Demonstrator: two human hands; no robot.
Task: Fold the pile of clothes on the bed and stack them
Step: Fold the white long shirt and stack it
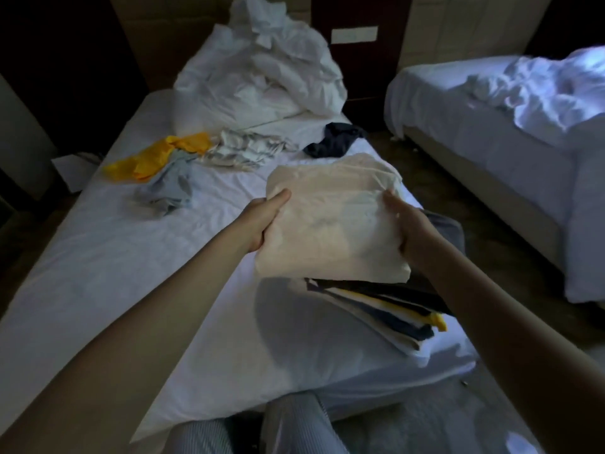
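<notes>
Across the middle of the view, lengthwise: bed (98, 263), white sheet, bare over most of its left half.

Off to the right, well apart, beyond a strip of floor: second bed (491, 142), rumpled white covers.

At the head of the first bed: heap of white bedding (262, 67), crumpled; judged no part of the job.

At the near end: white pillow (262, 339), lying flat, serving as base for the finished work.

On the pillow's right side: stack of folded clothes (386, 309), several layers, edges in dark, white, blue and yellow, slightly fanned toward the near corner. Exact count not readable.

Above the stack, apparently clear of it: cream garment (330, 221), folded to a rough square, held level between both hands. Judged to be bound for the top of the stack; not yet set down.

Mid-bed, unfolded, four pieces:
- striped garment (248, 149), spread loosely
- yellow garment (157, 155), crumpled, touching the next
- pale blue-grey garment (170, 188), bunched just beside it
- dark navy garment (334, 142), bunched near the right edge, apart from the others

Left hand (265, 221): gripping the cream garment's left edge, thumb on top, fingers curled beneath.

Right hand (406, 224): gripping the right edge, thumb on top, fingers hidden under the cloth.

Progress, as a judgement: more than half done; one folded piece in hand; four left to fold and stack.
</notes>
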